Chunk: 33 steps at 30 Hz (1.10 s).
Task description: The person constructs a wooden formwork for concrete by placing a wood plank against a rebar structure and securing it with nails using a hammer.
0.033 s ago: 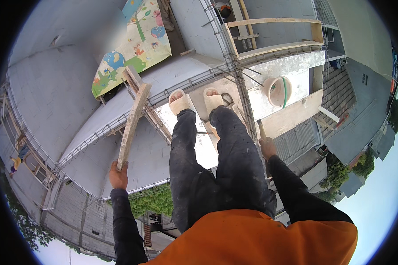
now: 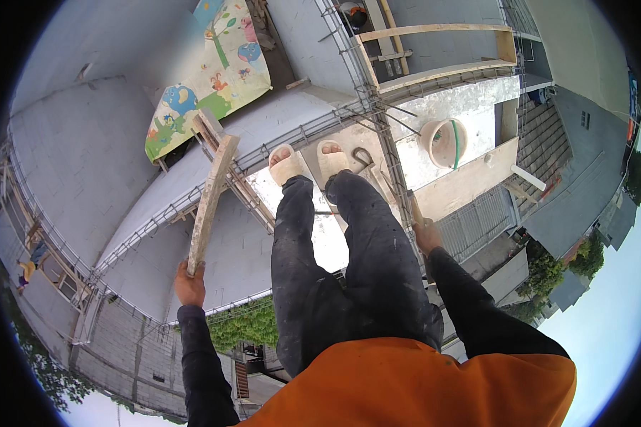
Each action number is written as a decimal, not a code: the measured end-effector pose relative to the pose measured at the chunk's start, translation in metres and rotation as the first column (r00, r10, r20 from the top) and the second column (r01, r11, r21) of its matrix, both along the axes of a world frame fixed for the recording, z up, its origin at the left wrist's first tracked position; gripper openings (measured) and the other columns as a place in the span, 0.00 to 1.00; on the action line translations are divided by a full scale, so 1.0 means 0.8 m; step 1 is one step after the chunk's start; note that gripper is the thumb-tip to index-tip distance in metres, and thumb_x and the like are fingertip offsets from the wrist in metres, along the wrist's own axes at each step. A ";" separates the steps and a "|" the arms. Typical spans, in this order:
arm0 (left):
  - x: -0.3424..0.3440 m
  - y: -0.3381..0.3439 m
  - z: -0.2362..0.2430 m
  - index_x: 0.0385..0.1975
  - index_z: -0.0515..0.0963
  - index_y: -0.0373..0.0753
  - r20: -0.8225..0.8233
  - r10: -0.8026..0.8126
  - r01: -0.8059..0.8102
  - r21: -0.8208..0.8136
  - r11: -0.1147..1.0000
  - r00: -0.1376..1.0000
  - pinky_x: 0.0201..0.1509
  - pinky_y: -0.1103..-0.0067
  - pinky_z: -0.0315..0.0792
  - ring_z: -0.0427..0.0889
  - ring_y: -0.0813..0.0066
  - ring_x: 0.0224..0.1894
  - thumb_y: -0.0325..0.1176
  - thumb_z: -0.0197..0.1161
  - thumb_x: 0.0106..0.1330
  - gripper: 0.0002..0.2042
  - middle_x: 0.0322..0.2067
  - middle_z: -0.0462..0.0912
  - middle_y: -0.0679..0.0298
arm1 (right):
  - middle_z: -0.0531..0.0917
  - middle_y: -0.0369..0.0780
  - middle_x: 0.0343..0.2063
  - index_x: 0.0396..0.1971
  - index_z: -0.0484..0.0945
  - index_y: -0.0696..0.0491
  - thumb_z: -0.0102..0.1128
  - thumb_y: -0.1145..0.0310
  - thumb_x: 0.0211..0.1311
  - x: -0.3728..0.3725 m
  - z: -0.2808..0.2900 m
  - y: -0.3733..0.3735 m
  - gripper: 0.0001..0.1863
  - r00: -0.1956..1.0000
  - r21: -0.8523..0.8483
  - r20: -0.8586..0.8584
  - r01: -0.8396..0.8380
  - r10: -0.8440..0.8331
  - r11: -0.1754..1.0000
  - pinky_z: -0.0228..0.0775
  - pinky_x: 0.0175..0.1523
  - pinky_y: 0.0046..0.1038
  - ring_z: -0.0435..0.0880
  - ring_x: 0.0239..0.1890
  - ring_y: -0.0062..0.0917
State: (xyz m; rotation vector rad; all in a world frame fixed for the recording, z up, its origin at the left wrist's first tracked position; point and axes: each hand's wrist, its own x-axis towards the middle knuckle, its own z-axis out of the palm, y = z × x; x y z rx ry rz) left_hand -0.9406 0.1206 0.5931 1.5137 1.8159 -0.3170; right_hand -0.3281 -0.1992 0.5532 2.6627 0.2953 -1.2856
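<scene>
Planks first: our left grip (image 2: pixel 189 283) is clenched on the lower end of a long wooden plank (image 2: pixel 211 201), which slants up and away, not yet laid down. Our right grip (image 2: pixel 426 235) clasps a short wooden stick (image 2: pixel 414 210) beside the rebar cage (image 2: pixel 388 153).

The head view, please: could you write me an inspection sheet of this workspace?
Surface: grey concrete wall top under two sandalled feet.
Job's things: long wooden plank, held at its lower end; a second wooden piece in the other hand.
Clutter: pale bucket on a slab; colourful printed sheet; timber frame.
Grippers: left hand grips the plank; right hand grips the wooden piece.
Cables: nothing seen; only steel rebar.
Surroundings: grey block walls, roofs, trees and sky.
</scene>
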 end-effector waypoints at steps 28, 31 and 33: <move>0.192 0.086 -0.168 0.53 0.82 0.26 0.303 -0.039 0.099 -0.187 0.977 0.952 0.52 0.69 0.79 0.90 0.60 0.44 0.30 0.69 0.66 0.19 0.43 0.90 0.48 | 0.88 0.50 0.36 0.53 0.80 0.60 0.67 0.50 0.66 0.010 -0.277 -0.014 0.28 0.988 0.061 -0.026 0.156 -0.155 0.986 0.79 0.45 0.46 0.88 0.36 0.46; 0.247 0.143 -0.228 0.52 0.82 0.24 0.350 0.010 0.116 -0.337 0.934 0.937 0.51 0.72 0.80 0.89 0.67 0.43 0.31 0.70 0.67 0.18 0.43 0.91 0.52 | 0.87 0.55 0.45 0.60 0.76 0.59 0.67 0.50 0.66 0.017 -0.334 0.010 0.31 0.993 -0.010 0.115 0.019 -0.018 1.000 0.76 0.58 0.49 0.86 0.49 0.54; 0.298 0.175 -0.254 0.51 0.82 0.24 0.425 0.093 0.097 -0.404 0.909 0.900 0.49 0.73 0.80 0.89 0.69 0.41 0.31 0.70 0.67 0.18 0.42 0.90 0.54 | 0.85 0.56 0.49 0.62 0.74 0.58 0.67 0.51 0.66 0.019 -0.356 0.010 0.33 0.985 -0.043 0.168 -0.021 0.028 0.999 0.74 0.63 0.49 0.83 0.55 0.54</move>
